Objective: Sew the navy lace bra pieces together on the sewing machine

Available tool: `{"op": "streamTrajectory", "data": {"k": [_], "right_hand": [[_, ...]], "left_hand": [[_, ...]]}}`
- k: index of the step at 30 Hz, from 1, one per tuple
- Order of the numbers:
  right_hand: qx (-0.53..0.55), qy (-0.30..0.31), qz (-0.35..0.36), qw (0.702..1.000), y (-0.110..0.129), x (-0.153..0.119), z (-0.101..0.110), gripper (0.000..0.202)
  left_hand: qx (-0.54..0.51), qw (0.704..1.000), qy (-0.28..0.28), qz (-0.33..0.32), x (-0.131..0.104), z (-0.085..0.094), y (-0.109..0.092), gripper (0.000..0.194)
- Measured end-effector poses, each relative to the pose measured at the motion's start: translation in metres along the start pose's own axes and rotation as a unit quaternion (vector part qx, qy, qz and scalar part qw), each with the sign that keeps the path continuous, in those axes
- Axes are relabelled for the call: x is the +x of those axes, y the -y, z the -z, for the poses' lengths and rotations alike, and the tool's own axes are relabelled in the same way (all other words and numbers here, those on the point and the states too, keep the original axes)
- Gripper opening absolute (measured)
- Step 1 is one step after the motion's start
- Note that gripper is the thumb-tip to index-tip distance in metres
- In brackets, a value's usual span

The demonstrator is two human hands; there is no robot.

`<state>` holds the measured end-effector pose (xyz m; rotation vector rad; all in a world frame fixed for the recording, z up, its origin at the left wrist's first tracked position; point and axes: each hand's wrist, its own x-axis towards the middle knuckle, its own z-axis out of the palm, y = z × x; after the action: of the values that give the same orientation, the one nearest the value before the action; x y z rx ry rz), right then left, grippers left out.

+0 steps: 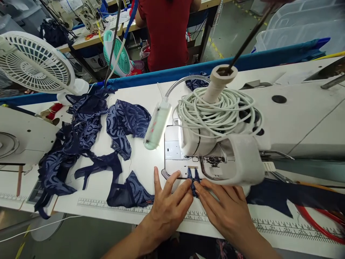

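Note:
A small piece of navy patterned fabric (193, 181) lies at the front of the white sewing machine (249, 158), close to its metal plate. My left hand (169, 207) presses thumb and index fingertips on the fabric's left side, its other fingers spread. On the right side, the fingertips of my right hand (226, 205) hold the same piece down, the two hands nearly touching. Left of my left hand rests a navy cut piece with a patterned cup (138, 190). The needle area is hidden behind the machine's head.
Navy lace pieces (88, 126) are heaped at the left, near a white fan (37, 64). A lamp (157, 124) hangs over the table. Red-handled scissors (318, 225) lie at right. A person in red (168, 34) is beyond the blue-edged table.

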<state>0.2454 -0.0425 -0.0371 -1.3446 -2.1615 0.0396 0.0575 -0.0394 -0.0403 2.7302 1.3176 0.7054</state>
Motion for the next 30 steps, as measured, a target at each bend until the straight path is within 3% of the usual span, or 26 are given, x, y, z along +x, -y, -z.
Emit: {"op": "streamTrajectory", "data": {"k": [27, 30], "right_hand": [[-0.018, -0.016, 0.014, 1.0, 0.0042, 0.004, 0.0032, 0.019], [-0.021, -0.013, 0.013, 1.0, 0.0039, 0.0032, 0.0023, 0.018]], "left_hand": [[0.002, 1.0, -0.023, 0.005, 0.0003, -0.0011, 0.0006, 0.017], [-0.012, 0.999, -0.008, 0.052, 0.0054, 0.0035, -0.001, 0.013]]}}
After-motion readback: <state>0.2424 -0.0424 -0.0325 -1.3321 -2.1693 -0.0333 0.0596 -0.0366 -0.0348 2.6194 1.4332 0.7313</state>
